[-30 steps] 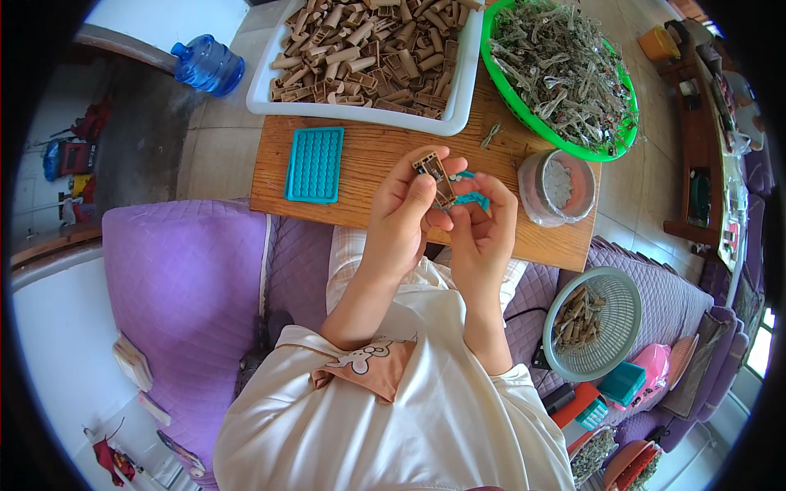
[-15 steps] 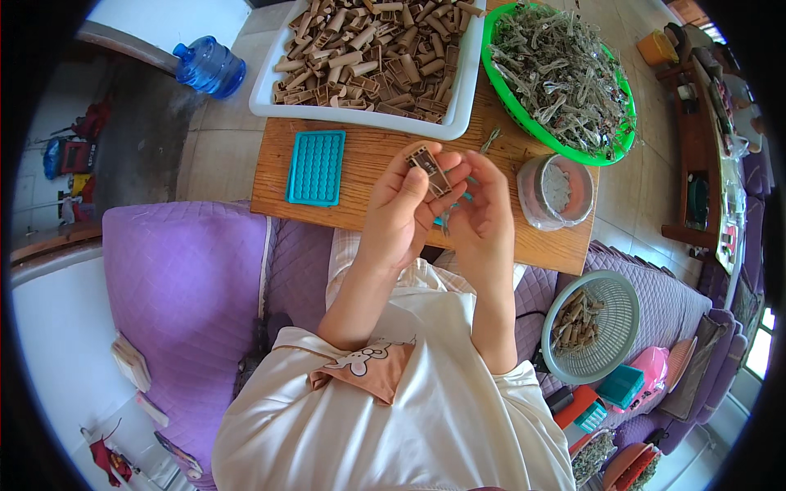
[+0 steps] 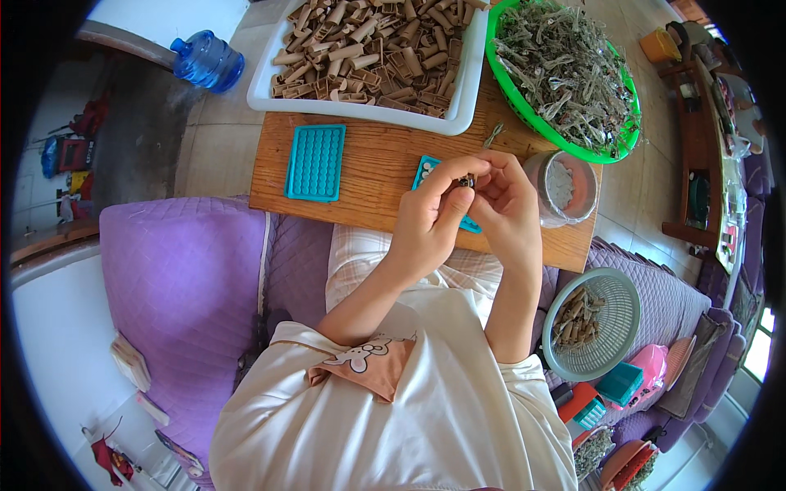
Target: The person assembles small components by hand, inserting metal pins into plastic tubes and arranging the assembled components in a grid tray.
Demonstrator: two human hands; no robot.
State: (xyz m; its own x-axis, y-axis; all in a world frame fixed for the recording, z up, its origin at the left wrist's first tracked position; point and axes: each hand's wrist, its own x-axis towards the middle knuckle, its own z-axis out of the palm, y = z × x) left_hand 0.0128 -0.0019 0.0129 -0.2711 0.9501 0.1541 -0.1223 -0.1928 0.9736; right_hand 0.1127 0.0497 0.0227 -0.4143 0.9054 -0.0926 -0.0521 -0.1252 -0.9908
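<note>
Wooden table (image 3: 368, 176); hands (image 3: 427, 229) together, fingers curled inward, pinching small dark piece (image 3: 467, 181).

Table (image 3: 368, 184) ahead. Bin (image 3: 360, 113) at its far side, casings (image 3: 352, 61) inside; basin (image 3: 591, 153) right of bin, wires (image 3: 565, 78) heaped in it. One tray (image 3: 316, 164) on the table's left, before bin; second tray (image 3: 424, 169) right of that, partly behind the hands. Left hand (image 3: 430, 217) and right hand (image 3: 509, 200) meet there, part (image 3: 467, 181) between. Tub (image 3: 565, 218) near right edge, before basin. Colander (image 3: 619, 323) right, on sofa (image 3: 667, 299). Jug (image 3: 209, 64) on floor (image 3: 217, 135), left of bin.
</note>
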